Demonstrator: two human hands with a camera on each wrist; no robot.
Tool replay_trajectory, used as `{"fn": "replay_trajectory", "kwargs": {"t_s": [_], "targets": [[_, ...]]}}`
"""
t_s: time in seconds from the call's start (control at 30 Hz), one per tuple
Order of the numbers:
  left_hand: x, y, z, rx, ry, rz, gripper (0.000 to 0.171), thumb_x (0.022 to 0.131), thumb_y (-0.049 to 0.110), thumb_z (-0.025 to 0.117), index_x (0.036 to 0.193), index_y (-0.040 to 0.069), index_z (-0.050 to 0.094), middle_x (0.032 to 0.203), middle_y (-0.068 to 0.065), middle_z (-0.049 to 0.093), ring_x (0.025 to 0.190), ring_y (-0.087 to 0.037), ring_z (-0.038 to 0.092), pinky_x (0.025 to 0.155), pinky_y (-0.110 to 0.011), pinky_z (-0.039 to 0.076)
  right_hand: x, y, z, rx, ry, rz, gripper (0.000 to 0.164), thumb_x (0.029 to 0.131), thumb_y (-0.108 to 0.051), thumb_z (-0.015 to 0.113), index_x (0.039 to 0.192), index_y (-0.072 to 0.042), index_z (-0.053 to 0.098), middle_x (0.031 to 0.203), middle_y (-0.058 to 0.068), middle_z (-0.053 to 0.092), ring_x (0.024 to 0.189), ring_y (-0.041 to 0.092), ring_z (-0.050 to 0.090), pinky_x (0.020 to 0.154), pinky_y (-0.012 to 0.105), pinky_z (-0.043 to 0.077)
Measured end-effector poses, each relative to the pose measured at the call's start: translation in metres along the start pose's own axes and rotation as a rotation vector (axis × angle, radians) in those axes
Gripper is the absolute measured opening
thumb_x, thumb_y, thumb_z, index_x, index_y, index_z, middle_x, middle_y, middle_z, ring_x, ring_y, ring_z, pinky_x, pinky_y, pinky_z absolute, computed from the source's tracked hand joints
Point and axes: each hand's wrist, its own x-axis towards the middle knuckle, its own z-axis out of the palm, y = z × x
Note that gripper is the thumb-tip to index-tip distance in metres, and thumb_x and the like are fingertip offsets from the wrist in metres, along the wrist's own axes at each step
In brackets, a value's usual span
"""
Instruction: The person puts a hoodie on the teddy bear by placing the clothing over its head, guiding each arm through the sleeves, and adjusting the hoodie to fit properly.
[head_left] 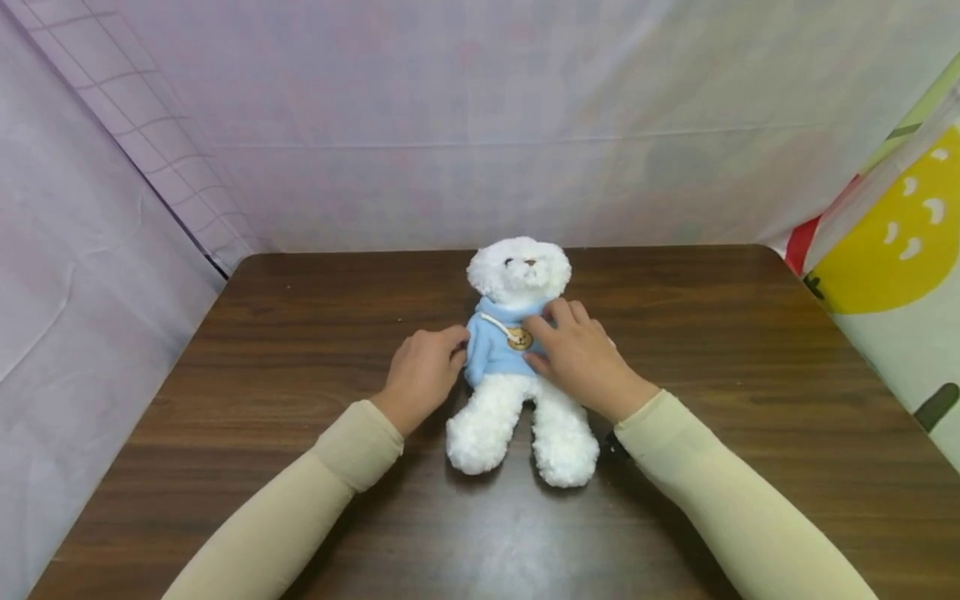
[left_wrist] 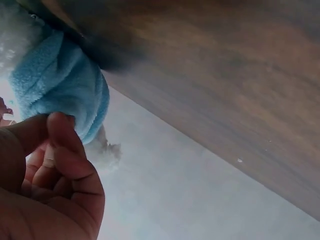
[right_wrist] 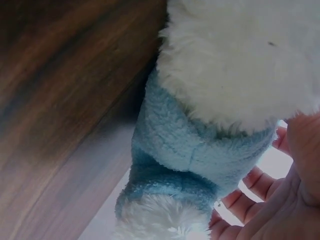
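Observation:
A white plush teddy bear (head_left: 491,417) lies face up on the dark wooden table (head_left: 300,400), its head toward the far edge. It wears a light blue hoodie (head_left: 498,360) with a white drawstring and a round bear-face patch. At the bear's left-side sleeve in the head view, my left hand (head_left: 422,372) pinches the blue cloth between thumb and index finger; the left wrist view shows the fingertips together against the hoodie (left_wrist: 75,85). Across the other side of the chest, my right hand (head_left: 588,362) rests with fingers loosely bent and spread, touching the hoodie (right_wrist: 200,150).
A pale curtain (head_left: 450,125) hangs behind the table's far edge. White cloth (head_left: 67,292) hangs on the left, and a patterned cloth with a yellow shape (head_left: 900,242) is on the right. Table surface lies on both sides of the bear.

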Motion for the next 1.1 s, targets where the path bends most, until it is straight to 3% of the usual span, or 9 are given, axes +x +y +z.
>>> {"fn": "replay_trajectory", "kwargs": {"t_s": [0.1,0.3,0.53,0.8,1.1], "targets": [[0.002,0.001,0.0,-0.017,0.014,-0.008,0.01,0.089,0.01,0.075,0.098,0.013,0.072,0.086,-0.001,0.072,0.074,-0.021,0.067,0.064,-0.039,0.052,0.0,0.0,0.0,0.005,-0.001,-0.002,0.037,0.092,-0.03,0.073,0.118,-0.009,0.057,0.111,0.017,0.047,0.095,0.034,0.048,0.064,0.043,0.044],[0.005,0.002,0.003,-0.074,-0.019,-0.035,0.013,0.086,0.004,0.073,0.097,0.01,0.069,0.087,-0.002,0.071,0.079,-0.021,0.066,0.069,-0.038,0.052,0.0,0.002,-0.002,0.007,0.002,-0.004,0.036,0.092,-0.029,0.074,0.115,-0.008,0.057,0.11,0.017,0.047,0.094,0.034,0.048,0.063,0.043,0.044],[0.013,-0.001,0.004,-0.064,0.003,0.008,0.013,0.084,-0.001,0.07,0.091,0.009,0.069,0.082,-0.002,0.071,0.075,-0.019,0.065,0.067,-0.035,0.051,0.002,0.003,-0.002,0.012,0.01,-0.016,0.034,0.091,-0.029,0.074,0.111,-0.008,0.056,0.11,0.018,0.047,0.092,0.034,0.048,0.062,0.043,0.044],[0.021,-0.011,-0.017,-0.023,-0.044,-0.019,0.022,0.083,-0.005,0.064,0.074,0.011,0.053,0.062,0.0,0.049,0.06,-0.019,0.046,0.057,-0.034,0.039,0.0,0.004,-0.003,0.032,-0.002,-0.024,0.033,0.091,-0.026,0.074,0.113,-0.008,0.057,0.108,0.016,0.047,0.089,0.031,0.046,0.062,0.04,0.042],[0.031,-0.022,-0.031,0.019,-0.028,0.036,0.029,0.077,-0.012,0.056,0.068,0.012,0.043,0.062,-0.002,0.039,0.06,-0.021,0.04,0.056,-0.034,0.034,-0.002,0.008,-0.009,0.08,0.0,-0.048,0.033,0.091,-0.02,0.075,0.117,-0.007,0.06,0.107,0.014,0.048,0.088,0.029,0.045,0.065,0.038,0.042]]}}
